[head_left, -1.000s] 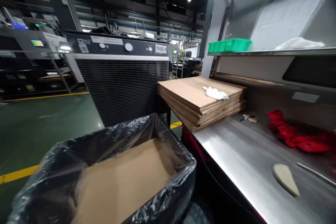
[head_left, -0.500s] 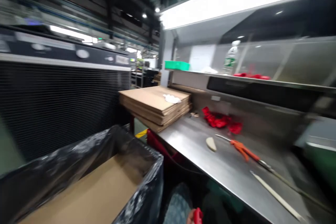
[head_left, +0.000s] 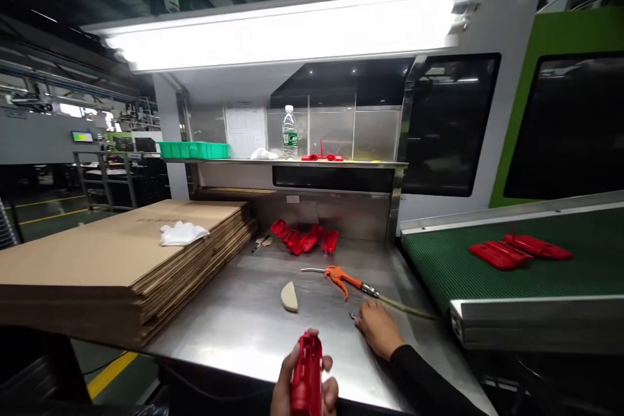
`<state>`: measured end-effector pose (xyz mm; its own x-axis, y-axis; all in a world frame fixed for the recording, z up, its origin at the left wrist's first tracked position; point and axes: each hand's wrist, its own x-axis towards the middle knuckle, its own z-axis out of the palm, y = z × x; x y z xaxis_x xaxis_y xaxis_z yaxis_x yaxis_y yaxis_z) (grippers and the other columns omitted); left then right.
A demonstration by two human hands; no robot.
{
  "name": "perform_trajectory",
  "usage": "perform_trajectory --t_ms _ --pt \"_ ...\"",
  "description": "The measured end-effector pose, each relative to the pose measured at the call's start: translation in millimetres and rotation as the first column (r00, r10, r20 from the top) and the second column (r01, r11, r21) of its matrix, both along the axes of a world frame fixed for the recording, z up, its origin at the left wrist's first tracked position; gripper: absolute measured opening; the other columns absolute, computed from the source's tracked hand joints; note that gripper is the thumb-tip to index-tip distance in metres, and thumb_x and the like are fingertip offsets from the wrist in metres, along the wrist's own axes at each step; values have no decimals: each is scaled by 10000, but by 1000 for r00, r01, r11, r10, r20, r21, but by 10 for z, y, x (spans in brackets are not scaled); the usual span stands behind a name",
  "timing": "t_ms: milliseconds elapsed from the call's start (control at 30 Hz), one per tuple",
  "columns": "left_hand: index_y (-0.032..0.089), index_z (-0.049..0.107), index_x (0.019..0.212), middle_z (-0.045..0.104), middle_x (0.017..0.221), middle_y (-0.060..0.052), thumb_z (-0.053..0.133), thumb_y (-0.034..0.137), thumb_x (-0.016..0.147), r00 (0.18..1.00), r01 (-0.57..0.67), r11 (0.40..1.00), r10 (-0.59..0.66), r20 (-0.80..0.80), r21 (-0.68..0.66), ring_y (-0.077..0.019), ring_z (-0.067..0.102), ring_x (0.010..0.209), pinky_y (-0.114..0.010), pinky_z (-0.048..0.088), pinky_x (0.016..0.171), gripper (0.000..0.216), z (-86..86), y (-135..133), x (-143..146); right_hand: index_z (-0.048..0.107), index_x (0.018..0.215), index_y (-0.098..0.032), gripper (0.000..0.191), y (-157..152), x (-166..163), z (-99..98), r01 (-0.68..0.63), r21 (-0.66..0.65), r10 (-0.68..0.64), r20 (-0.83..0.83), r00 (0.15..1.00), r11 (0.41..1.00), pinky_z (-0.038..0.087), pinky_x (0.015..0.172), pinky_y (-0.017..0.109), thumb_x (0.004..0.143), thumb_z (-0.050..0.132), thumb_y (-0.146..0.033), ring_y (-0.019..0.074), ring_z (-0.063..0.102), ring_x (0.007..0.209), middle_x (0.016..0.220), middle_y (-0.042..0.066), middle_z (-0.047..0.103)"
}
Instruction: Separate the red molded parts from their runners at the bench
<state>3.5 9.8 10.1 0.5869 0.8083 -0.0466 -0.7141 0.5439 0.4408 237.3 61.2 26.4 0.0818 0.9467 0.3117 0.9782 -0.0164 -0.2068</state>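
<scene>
A person stands at a steel workbench [head_left: 253, 331] under a bright strip light. Their left hand [head_left: 305, 387], at about 6 o'clock on the near edge of the bench, is closed around a red plastic part [head_left: 307, 374], held upright with the fingers wrapped round its lower half. Their right hand [head_left: 377, 330], just to the right at about 5 o'clock, rests on the bench with fingers curled over something small and metallic; what it is, I cannot tell. Just beyond that hand lies an orange air gun [head_left: 344, 276] with a hose trailing right. A flat beige wedge [head_left: 289, 297] lies near the bench's middle. At 12 o'clock, against the back wall, sits a heap of red parts [head_left: 305, 239]. At 9 o'clock is a stack of flattened cardboard [head_left: 112, 260] with a white cloth [head_left: 182, 233] on top. At 3 o'clock a green conveyor belt [head_left: 468, 273] carries more red pieces [head_left: 517, 250].
</scene>
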Motion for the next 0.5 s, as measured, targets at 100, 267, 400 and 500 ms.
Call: perform_trajectory --t_ms 100,267,400,500 --pt "307 427 1284 597 860 -39 487 521 911 989 -98 994 102 -104 45 -224 616 689 -248 393 413 434 290 202 35 602 899 -167 245 -19 -21 72 -94 -6 94 -39 995 996 443 731 341 982 374 -204 240 644 817 871 89 691" --pt "197 532 1180 583 830 -42 506 509 910 954 -220 965 243 -175 142 -222 626 767 -290 496 525 413 590 362 42 556 1000 -221 387 -367 -291 487 -316 82 327 -250 911 945 490 692 243 1065 228 -415 149 640 750 814 7 662" --pt "249 537 1209 526 810 5 555 459 881 966 -172 979 190 -173 113 -131 538 592 -198 355 383 390 797 342 21 541 1276 -296 316 -717 -678 823 -487 275 547 -215 809 829 530 746 218 1026 427 -453 148 686 890 1032 23 691" --pt "277 538 1242 445 733 46 551 446 887 966 -181 981 190 -177 66 -52 369 475 -167 284 380 393 989 253 -53 507 1357 -297 399 -822 -876 1003 -527 313 542 44 839 790 482 546 236 1020 420 -494 137 643 623 822 -7 641"
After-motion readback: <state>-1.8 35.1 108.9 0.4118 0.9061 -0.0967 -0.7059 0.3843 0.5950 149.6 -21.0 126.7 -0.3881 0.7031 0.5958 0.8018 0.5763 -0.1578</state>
